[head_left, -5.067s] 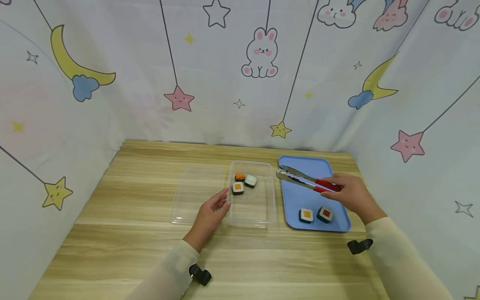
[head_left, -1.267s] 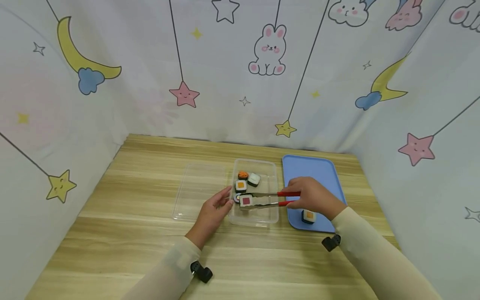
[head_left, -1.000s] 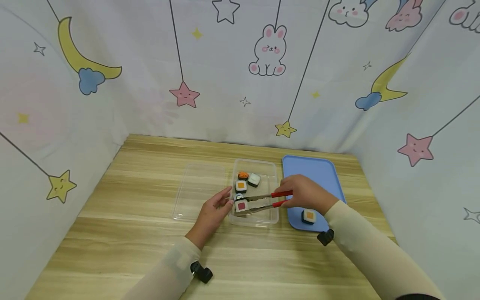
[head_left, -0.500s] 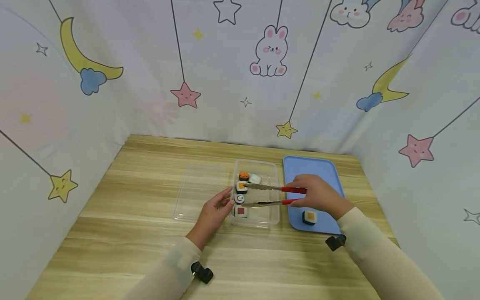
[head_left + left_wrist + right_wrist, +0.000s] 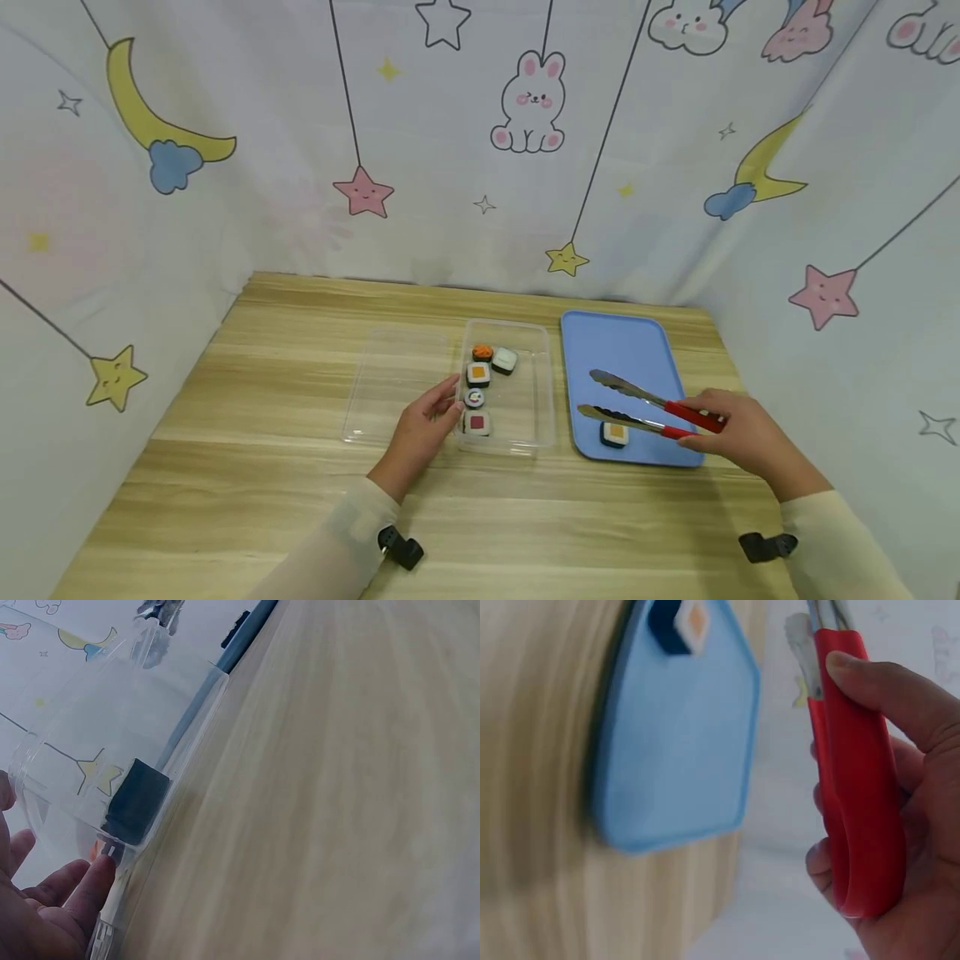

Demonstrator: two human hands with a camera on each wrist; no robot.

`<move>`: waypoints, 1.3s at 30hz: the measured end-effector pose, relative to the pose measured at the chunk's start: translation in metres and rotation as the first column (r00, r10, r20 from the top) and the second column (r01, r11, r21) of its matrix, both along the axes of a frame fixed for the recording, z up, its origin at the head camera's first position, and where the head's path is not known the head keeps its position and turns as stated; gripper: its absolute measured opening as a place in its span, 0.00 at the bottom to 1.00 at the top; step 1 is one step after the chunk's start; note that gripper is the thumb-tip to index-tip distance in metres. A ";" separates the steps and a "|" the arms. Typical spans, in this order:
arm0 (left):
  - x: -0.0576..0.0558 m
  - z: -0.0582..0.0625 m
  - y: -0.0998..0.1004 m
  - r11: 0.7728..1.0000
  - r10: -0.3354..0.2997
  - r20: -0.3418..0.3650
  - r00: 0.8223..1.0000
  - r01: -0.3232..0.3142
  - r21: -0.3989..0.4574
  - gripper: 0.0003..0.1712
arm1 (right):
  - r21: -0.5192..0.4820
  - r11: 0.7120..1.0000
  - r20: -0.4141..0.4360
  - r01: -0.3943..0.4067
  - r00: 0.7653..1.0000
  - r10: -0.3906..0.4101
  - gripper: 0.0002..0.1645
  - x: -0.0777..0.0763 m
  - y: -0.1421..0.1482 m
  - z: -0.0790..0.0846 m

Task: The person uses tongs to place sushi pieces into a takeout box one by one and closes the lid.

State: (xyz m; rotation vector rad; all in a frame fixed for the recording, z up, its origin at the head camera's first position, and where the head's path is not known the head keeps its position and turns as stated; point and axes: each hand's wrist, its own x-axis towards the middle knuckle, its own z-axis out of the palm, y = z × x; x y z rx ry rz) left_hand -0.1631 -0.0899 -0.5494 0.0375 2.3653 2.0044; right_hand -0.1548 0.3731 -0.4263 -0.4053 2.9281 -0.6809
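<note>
My right hand [image 5: 738,433] grips the red handles of metal tongs [image 5: 859,772]. The tongs' arms are spread, with nothing between them, over the blue tray [image 5: 630,333]. Just under the near arm, a sushi piece with an orange centre [image 5: 615,434] lies on the tray. My left hand [image 5: 422,427] rests its fairly straight fingers against the left side of a clear plastic box [image 5: 546,392]. Along the box's left side are an orange-topped piece [image 5: 482,352], an orange-centred piece [image 5: 477,374], a small round roll [image 5: 474,398] and a red-centred piece [image 5: 476,423]. A white-topped piece [image 5: 505,360] lies beside them.
Left of the box, a clear flat lid [image 5: 397,383] lies on the wooden table [image 5: 285,483]. A white patterned curtain [image 5: 435,233] stands behind the table and along both sides.
The red-centred piece and the small round roll have come into the box; the tongs let the red-centred one go. My right hand then moved right with the spread tongs, back over the tray.
</note>
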 end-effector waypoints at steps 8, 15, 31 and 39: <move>0.002 0.001 -0.003 1.000 0.007 0.002 1.000 -0.007 0.012 0.29 | 0.072 0.997 0.095 0.037 0.994 -0.044 0.32 0.023 0.030 -0.019; 0.002 0.003 -0.003 1.000 -0.001 0.013 1.000 0.001 0.018 0.30 | 0.081 0.996 0.017 0.029 0.999 -0.030 0.28 0.026 0.032 -0.025; 0.002 0.002 0.000 1.000 -0.006 0.025 1.000 0.006 0.008 0.29 | 0.020 0.999 -0.111 0.030 0.993 -0.027 0.25 0.017 0.031 -0.012; 0.001 0.004 -0.001 1.000 -0.026 0.027 0.999 0.026 -0.002 0.29 | 0.026 0.999 -0.141 -0.039 0.989 0.043 0.25 -0.012 0.006 0.022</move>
